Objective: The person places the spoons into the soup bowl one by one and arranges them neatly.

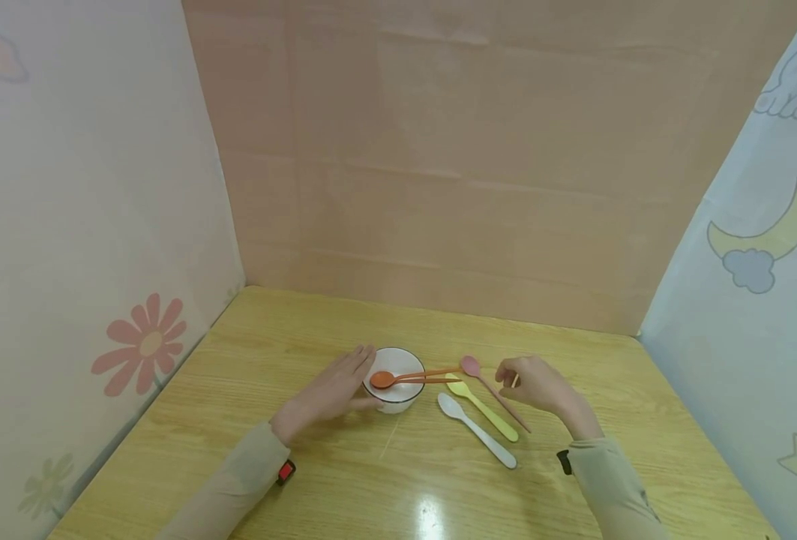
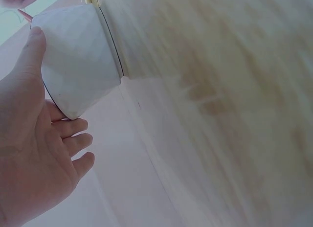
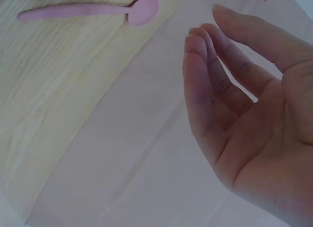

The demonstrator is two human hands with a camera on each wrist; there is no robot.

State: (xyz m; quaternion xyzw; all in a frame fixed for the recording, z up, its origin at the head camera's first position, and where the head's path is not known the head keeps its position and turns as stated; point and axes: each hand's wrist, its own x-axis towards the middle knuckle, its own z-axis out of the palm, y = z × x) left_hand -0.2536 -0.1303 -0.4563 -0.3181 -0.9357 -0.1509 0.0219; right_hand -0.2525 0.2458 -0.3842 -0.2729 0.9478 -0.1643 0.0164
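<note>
Wood-grain table (image 1: 317,487): L hand (image 1: 334,386) grips facet-sided, dark-rimmed white bowl (image 1: 393,407) w/ orange spoon (image 1: 381,380) inside, two orange handles (image 1: 438,371) over rim. R of bowl: pink spoon (image 1: 469,365), yellow spoon (image 1: 504,428), white spoon (image 1: 477,431), plus R hand (image 1: 536,384), loosely bent, holding nothing.

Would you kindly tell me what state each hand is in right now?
Left hand: holding the round white bowl with a dark rim, thumb against its outer wall.
Right hand: open, fingers loosely curled, holding nothing.

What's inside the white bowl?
Inside the white bowl I see one orange spoon head, and two orange handles stick out. Whatever is under that spoon head is covered, so I can't tell.
</note>
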